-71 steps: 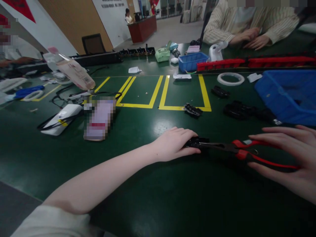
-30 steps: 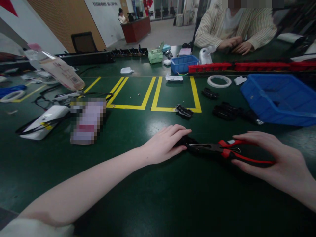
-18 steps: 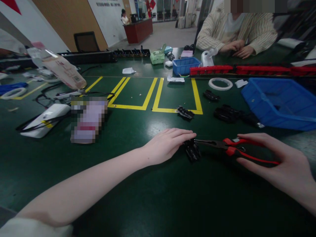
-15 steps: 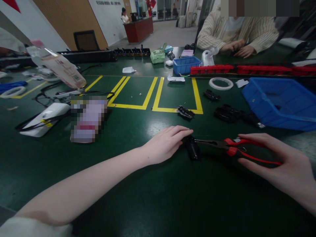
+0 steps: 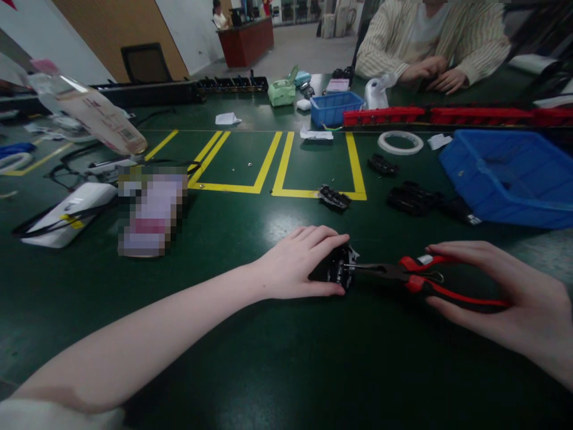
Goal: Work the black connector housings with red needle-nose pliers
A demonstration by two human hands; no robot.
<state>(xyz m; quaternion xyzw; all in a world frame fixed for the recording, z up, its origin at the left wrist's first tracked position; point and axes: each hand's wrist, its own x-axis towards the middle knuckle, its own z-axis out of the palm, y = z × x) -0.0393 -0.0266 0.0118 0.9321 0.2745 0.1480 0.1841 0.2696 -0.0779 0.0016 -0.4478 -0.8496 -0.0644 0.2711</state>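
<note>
My left hand (image 5: 308, 263) grips a small black plastic part (image 5: 339, 270) on the green table, thumb at its near side and fingers over its far side. Part of it is hidden under the palm. My right hand (image 5: 505, 286) holds long-nose pliers (image 5: 414, 278) with red and black handles, which are spread apart. The jaws point left, and their tip touches the right side of the black part. Beyond my hands lie more black plastic parts: one (image 5: 334, 197) on the yellow tape line, one (image 5: 382, 165) farther off, and a bigger one (image 5: 414, 198) to the right.
A blue bin (image 5: 505, 179) stands at the right, with a white tape roll (image 5: 400, 143) beside it. Phone (image 5: 154, 215), white power bank (image 5: 69, 215) with cable and leaning bottle (image 5: 96, 116) are at the left. Red strips (image 5: 474, 116) cross the back; a person sits behind them.
The black part has been turned in my left hand: it stuck out toward me half a second ago and now lies under my fingers. The pliers' tip has shifted slightly left and down.
</note>
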